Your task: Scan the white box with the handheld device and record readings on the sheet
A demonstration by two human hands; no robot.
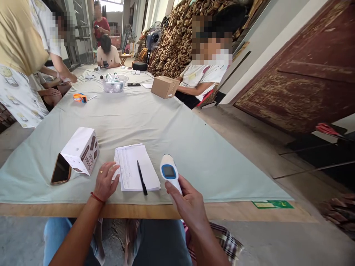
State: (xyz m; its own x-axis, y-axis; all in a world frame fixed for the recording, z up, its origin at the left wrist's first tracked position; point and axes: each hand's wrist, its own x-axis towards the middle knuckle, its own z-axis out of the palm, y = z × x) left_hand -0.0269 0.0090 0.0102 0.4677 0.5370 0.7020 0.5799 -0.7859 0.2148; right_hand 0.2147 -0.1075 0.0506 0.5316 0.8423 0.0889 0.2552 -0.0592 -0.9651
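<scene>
A white and blue infrared thermometer (168, 171) is in my right hand (191, 201), its small screen turned up toward me. My thumb lies along the handle. Beside the left edge of a stack of white papers (146, 162) rests my left hand (105, 181), fingers loosely bent and apart, with nothing visible in them. Fine writing or print covers part of the top sheet. A black pen (141, 178) lies across the papers. Left of that hand stands a white printed box (80, 147), and a dark phone (61, 169) lies partly behind it.
Farther along the cloth-covered table (194, 147) are an orange tape dispenser (80, 97), a clear bowl (114, 85) of bottles, a black phone (134, 85) and a cardboard box (165, 87). Several people are around the table. Stacked firewood (177, 40) lines the wall.
</scene>
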